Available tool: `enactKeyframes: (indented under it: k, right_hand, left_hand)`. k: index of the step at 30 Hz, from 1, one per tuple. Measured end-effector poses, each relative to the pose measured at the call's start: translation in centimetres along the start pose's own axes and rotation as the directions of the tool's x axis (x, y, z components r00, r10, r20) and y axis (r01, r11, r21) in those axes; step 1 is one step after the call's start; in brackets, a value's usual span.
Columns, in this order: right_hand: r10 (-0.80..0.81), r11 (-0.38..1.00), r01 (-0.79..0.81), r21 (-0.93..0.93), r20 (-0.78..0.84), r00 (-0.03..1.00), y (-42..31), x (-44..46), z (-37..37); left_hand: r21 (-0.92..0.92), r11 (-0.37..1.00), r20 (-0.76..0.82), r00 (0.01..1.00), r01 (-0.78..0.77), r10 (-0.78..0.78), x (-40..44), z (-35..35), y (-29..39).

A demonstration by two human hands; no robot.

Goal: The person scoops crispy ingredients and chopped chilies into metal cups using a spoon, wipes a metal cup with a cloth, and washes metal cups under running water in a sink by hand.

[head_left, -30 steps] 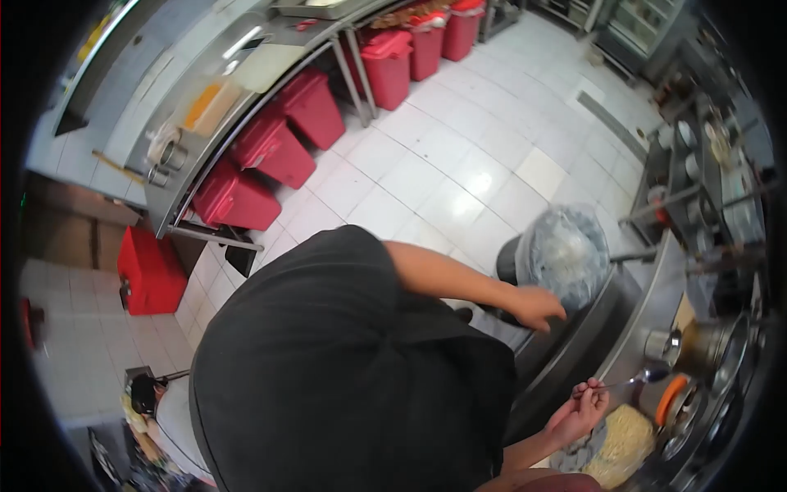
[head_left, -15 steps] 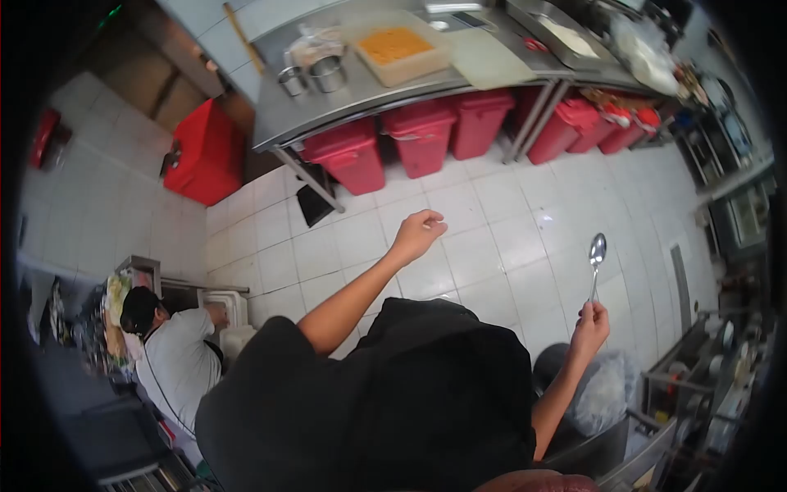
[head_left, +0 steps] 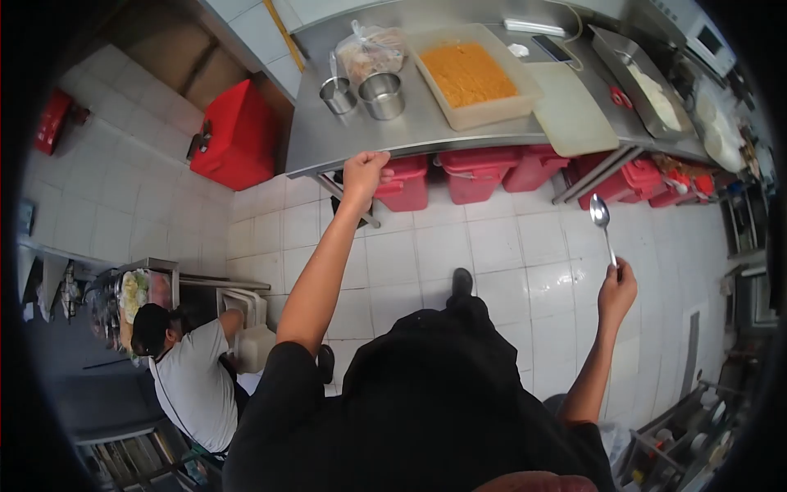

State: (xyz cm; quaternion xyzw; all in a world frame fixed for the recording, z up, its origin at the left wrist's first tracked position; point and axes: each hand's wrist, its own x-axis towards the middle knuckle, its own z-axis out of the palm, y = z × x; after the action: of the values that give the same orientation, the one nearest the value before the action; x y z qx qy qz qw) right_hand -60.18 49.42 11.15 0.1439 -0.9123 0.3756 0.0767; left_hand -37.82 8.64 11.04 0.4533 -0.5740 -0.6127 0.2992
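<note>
My right hand [head_left: 616, 293] is closed round the handle end of a metal spoon [head_left: 601, 215], whose bowl points up and away from me over the floor. My left hand [head_left: 366, 178] reaches forward to the near edge of the steel table [head_left: 328, 143], its fingers curled together; whatever they hold, if anything, is hidden. Just beyond that hand stand a large metal cup [head_left: 383, 100] and a smaller metal cup [head_left: 338, 100] with a handle sticking up. To their right is a translucent plastic tub [head_left: 484, 120] of orange crumbly food [head_left: 467, 74].
A pale cutting board [head_left: 578, 115] overhangs the table edge. Behind lie a plastic bag [head_left: 369, 53] and a phone [head_left: 551, 47]; right, red-handled scissors [head_left: 620, 97] and a metal tray [head_left: 615, 53]. Red bins [head_left: 402, 184] stand underneath. A co-worker [head_left: 197, 377] is at lower left.
The table is now closer. My left hand has stretched forward and left toward its edge. My right hand still carries the spoon, and a shoe has come into view ahead of me.
</note>
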Motion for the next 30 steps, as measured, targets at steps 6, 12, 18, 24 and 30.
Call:
enactKeyframes:
  k: [6,12,18,24,30]
  right_hand:
    - [-0.455,0.887,0.456,-0.071,0.03,0.89,-11.6,12.8,11.6]
    - [-0.533,0.818,0.53,-0.225,0.055,0.845,-20.8,21.2,24.5]
    - [-0.511,0.749,0.473,-0.463,0.05,0.858,-22.0,23.0,30.7]
    - [-0.443,0.767,0.456,-0.451,0.141,0.885,-21.2,22.1,31.4]
    - [-0.052,0.961,0.124,-0.249,0.276,0.96,-22.1,22.3,31.8]
  left_hand:
    - [-0.019,0.998,-0.202,0.977,0.064,-0.066,6.5,-0.9,0.5]
    - [0.001,0.998,-0.23,0.971,0.061,-0.059,11.4,-0.1,-0.1]
    - [-0.213,0.977,-0.291,0.953,0.021,-0.084,15.2,1.5,-1.0]
    - [-0.324,0.922,-0.087,0.963,0.214,-0.254,17.4,0.3,0.4]
    - [-0.223,0.967,-0.076,0.987,0.123,-0.143,17.3,-0.8,1.9]
